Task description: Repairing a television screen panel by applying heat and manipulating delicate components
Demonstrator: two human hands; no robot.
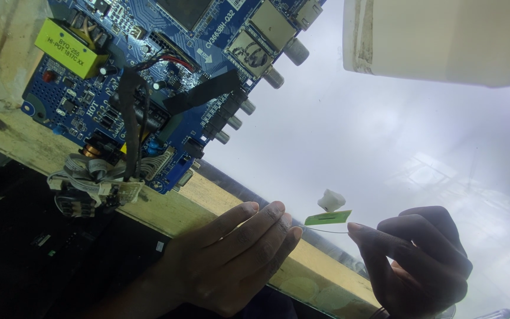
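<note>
A wide white surface (385,136), glossy and brightly lit, fills most of the view, with a wooden strip (208,204) along its near edge and a white container (444,38) seen at the upper right. A blue circuit board (149,77) lies at the upper left, partly over the wooden strip; a yellow transformer (69,40) is mounted on it, strips of black tape (202,93) cross it, and a bundle of grey cables (90,180) hangs at its lower corner. Lower in the view, the left hand (231,260) is laid flat with the fingers straight and together, so its grip is not closed on anything, although the fingertips come just beside a thin wire (326,231). The right hand (423,260) is curled, and its grip is pinched together on the other end of the wire. Between the two hands a small green strip (328,218) is seen just above the wire, with a small white connector (330,200) touching its upper side; whether the wire is joined to the strip cannot be told. From here the wire could be judged easy to lose, because it is very thin and is pinched at one end only. If it is pulled too hard, the strip or the connector could be torn off or dropped.
</note>
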